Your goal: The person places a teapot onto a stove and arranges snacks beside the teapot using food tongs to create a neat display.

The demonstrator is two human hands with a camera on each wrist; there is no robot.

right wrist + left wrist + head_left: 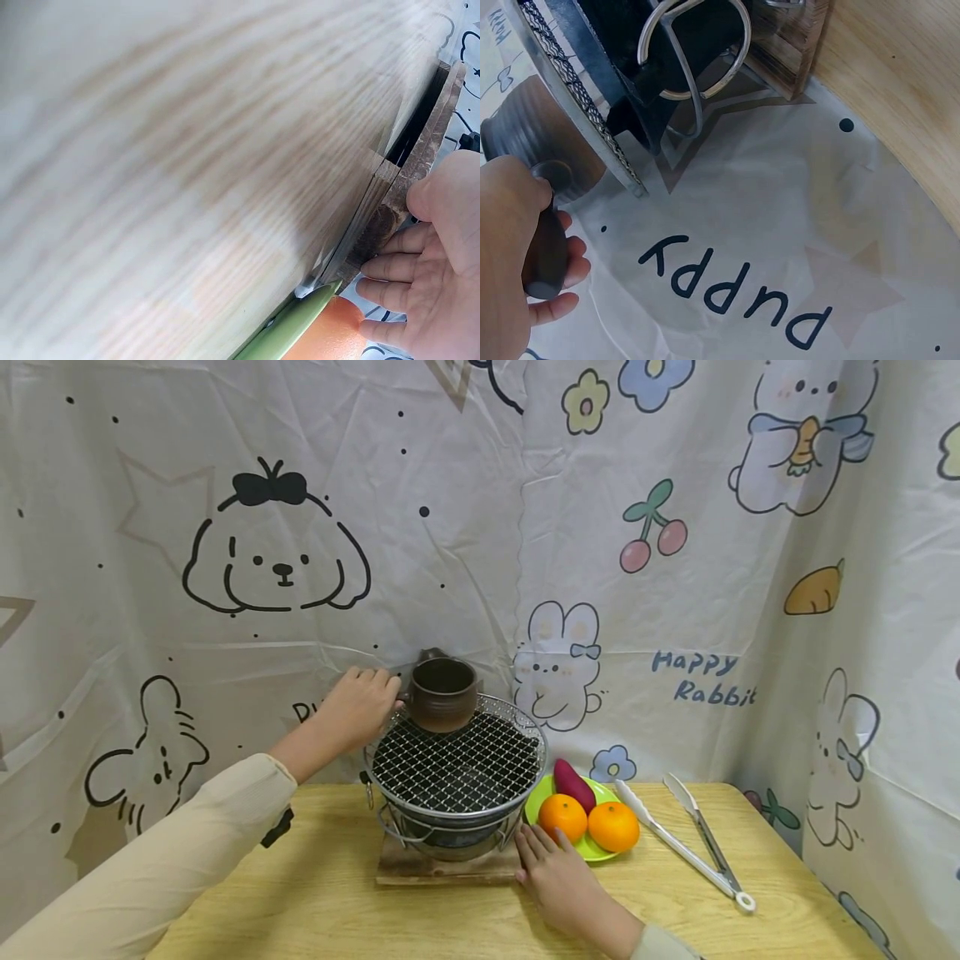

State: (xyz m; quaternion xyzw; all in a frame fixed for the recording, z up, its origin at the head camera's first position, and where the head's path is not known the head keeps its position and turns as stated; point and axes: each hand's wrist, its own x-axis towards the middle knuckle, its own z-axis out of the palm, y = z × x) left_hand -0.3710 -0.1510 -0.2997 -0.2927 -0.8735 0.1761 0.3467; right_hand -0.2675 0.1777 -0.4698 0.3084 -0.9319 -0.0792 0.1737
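Note:
My left hand (358,712) grips the side handle (543,262) of a brown clay teapot (444,708). The teapot is upright, with a dark open top and a spout at its back. It is at the rear of a round wire grate (468,772) on a small charcoal stove (450,839); whether its base touches the mesh I cannot tell. Under the stove lies a wooden board (420,870). My right hand (562,881) lies at the board's right end, thumb and fingertips against it, fingers extended, holding nothing.
To the right of the stove, a green plate (597,853) carries two oranges (613,827) and a purple sweet potato (573,787). Farther right, metal tongs (686,847) lie spread on the wooden table (300,902). A printed cloth (450,568) hangs behind.

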